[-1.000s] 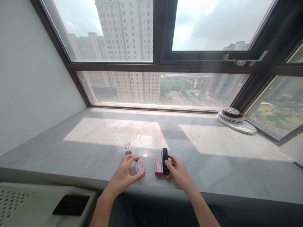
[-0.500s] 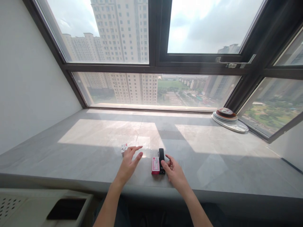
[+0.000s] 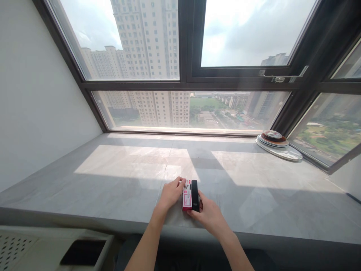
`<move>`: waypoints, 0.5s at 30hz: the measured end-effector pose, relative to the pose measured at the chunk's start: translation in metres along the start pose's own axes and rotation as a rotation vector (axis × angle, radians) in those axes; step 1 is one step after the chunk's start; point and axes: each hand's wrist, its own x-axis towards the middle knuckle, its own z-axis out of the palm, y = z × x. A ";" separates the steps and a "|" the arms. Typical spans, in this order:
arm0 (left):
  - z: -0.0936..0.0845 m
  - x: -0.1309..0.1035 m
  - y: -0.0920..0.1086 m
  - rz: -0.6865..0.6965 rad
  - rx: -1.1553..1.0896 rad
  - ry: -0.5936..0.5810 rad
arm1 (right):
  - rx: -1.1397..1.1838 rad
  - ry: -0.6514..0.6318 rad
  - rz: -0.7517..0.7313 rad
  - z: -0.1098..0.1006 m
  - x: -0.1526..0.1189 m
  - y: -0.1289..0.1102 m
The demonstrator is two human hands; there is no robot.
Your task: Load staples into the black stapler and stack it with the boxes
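Observation:
A black stapler [image 3: 194, 194] lies lengthwise on the grey sill, with a pink and white box [image 3: 187, 199] against its left side. Behind that box, also beside the stapler, is a small white box [image 3: 188, 183] with red marks. My left hand [image 3: 172, 192] grips the small white box from its left, fingertips on its top. At the stapler's right and near end, my right hand [image 3: 207, 211] has its fingers on the right side and its thumb by the near end of the pink and white box.
A stack of round plates or lids [image 3: 273, 145] sits at the right back corner of the sill [image 3: 118, 195], by the window frame. Below the sill at left, a dark flat object [image 3: 83, 252] rests on a pale surface.
My left hand has moved right, and the small white box has come from the left to beside the stapler. My right hand has shifted nearer, its thumb now at the near end.

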 end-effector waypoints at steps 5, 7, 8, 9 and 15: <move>0.014 -0.018 0.010 -0.009 0.058 0.008 | 0.012 -0.058 -0.032 -0.002 0.005 0.006; 0.025 -0.017 0.016 -0.023 0.083 0.011 | 0.023 -0.088 -0.041 -0.010 0.007 0.010; 0.032 -0.014 0.022 -0.026 0.091 0.005 | 0.025 -0.101 -0.044 -0.017 0.008 0.013; 0.040 -0.010 0.030 -0.026 0.095 -0.004 | 0.023 -0.110 -0.045 -0.027 0.009 0.016; 0.108 0.031 0.112 0.039 0.068 -0.104 | -0.002 0.019 0.102 -0.120 0.013 0.047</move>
